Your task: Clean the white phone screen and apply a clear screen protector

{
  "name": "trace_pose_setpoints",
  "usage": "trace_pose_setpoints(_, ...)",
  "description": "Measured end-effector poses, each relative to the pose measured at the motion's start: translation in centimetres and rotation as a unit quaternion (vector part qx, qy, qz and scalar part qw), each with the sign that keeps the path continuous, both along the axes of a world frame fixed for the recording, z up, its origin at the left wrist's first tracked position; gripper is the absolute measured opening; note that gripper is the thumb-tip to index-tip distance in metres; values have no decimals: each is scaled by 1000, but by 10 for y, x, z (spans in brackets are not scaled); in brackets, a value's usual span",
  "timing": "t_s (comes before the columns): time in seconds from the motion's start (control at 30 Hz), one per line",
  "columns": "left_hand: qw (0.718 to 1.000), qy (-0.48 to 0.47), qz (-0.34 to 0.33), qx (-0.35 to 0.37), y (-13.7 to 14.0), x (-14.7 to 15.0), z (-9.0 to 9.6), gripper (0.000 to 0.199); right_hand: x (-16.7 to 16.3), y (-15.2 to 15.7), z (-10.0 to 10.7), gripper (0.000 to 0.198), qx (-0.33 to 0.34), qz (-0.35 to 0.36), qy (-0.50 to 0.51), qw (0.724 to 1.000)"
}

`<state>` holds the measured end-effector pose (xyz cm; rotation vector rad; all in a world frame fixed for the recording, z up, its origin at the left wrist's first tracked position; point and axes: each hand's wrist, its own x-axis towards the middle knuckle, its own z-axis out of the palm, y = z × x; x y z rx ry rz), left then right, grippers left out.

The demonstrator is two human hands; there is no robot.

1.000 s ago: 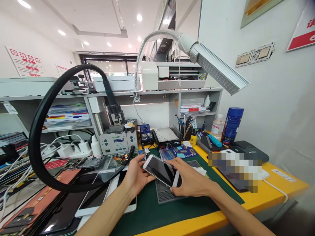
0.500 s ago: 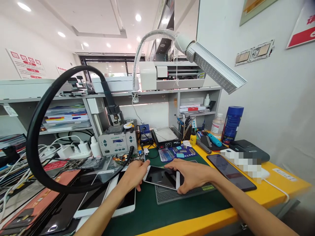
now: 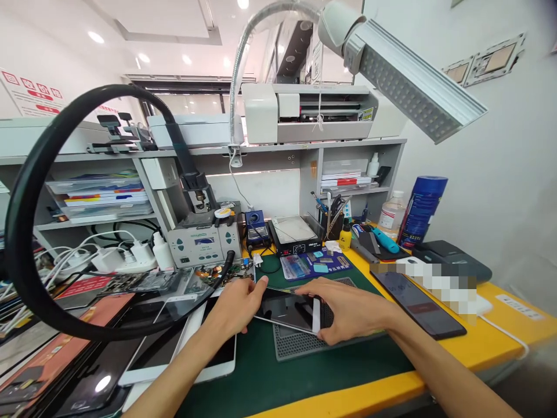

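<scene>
A white-framed phone (image 3: pixel 287 312) with a dark screen is held between both hands, its screen facing up and slightly tilted. My left hand (image 3: pixel 238 303) is closed on the phone's left end, thumb along the top, and hides that end. My right hand (image 3: pixel 348 310) grips the right end, with fingers at the far edge and the thumb at the near corner. Below the phone lies a grey perforated mat (image 3: pixel 300 348), partly covered by the phone and right hand. A green work mat (image 3: pixel 256 377) spreads under it.
A thick black hose (image 3: pixel 17 232) loops at the left from a grey soldering station (image 3: pixel 202 244). White tablets (image 3: pixel 217 371) lie by my left forearm. A black phone (image 3: pixel 418 302) is on the yellow table at the right. An LED lamp (image 3: pixel 418 81) hangs overhead.
The view has shifted forward and downward, so the lamp and shelf look larger. My left hand covers a little more of the phone's left end. Both hands keep their hold.
</scene>
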<state>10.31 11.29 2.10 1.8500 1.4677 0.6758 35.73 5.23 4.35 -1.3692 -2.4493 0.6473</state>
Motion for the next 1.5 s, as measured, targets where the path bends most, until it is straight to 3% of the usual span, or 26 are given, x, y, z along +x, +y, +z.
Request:
trace_pose_setpoints(0.6,998,-25,-20,-53,8,-6,-2,50,0,-1,-2,58,0,-2,11,1000)
trace_pose_setpoints(1.2,999,-33,-3,-39,14,-9,-5,54,-4,-2,-2,57,9,2,-14,1000)
trace_pose_setpoints(1.5,996,-46,-16,-81,18,-12,0,59,-5,-3,4,62,-23,9,-38,999)
